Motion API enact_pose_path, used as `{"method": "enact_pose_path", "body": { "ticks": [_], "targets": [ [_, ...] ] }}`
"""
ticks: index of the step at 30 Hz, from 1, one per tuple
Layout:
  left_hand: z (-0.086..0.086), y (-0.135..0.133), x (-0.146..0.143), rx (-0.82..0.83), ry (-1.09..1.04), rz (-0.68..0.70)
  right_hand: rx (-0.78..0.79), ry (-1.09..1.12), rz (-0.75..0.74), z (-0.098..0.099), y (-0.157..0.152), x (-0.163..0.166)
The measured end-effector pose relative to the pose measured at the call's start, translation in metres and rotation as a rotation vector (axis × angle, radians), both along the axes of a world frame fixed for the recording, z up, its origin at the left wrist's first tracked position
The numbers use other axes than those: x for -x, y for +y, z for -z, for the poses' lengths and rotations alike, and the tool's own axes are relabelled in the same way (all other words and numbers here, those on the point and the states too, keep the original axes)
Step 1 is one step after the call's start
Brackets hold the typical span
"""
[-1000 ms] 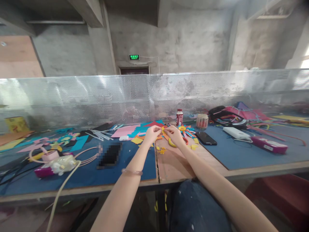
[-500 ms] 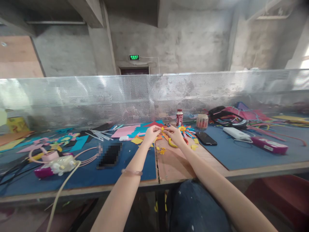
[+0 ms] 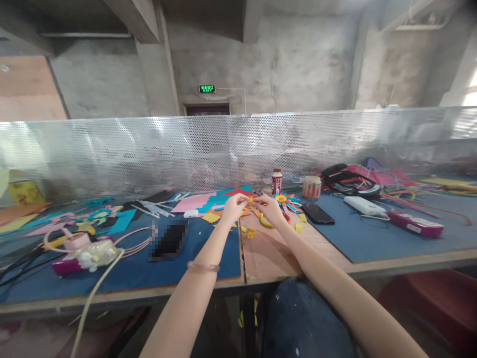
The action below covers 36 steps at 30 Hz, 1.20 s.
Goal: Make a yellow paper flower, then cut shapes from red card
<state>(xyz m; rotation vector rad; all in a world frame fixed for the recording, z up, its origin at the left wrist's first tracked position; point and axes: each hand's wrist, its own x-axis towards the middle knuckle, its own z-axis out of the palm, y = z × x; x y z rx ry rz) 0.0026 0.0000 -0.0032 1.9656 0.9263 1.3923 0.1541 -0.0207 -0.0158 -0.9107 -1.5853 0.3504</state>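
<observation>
The small yellow paper piece (image 3: pixel 252 199) is a thin scrap, too tiny to make out its cut. It sits just above the tabletop (image 3: pixel 268 251), between the left hand (image 3: pixel 234 208) and the right hand (image 3: pixel 271 209). The hands are drawn together, fingertips of both pinched on it. Flat yellow paper scraps (image 3: pixel 249 231) lie beneath. A paper flower (image 3: pixel 283 199) with slim coloured petals lies just beyond the right hand, near a glossy black phone (image 3: pixel 317 213) and a small bottle (image 3: pixel 277 181).
</observation>
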Motion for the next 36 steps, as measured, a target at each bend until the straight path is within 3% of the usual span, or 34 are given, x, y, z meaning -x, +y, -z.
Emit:
{"method": "enact_pose_path", "body": {
  "ticks": [36],
  "targets": [
    [-0.0011, -0.0047, -0.0039, -0.036, 0.016, 0.011, 0.034, 0.058, -0.051, 0.0055, 0.007, -0.0038]
  ]
}}
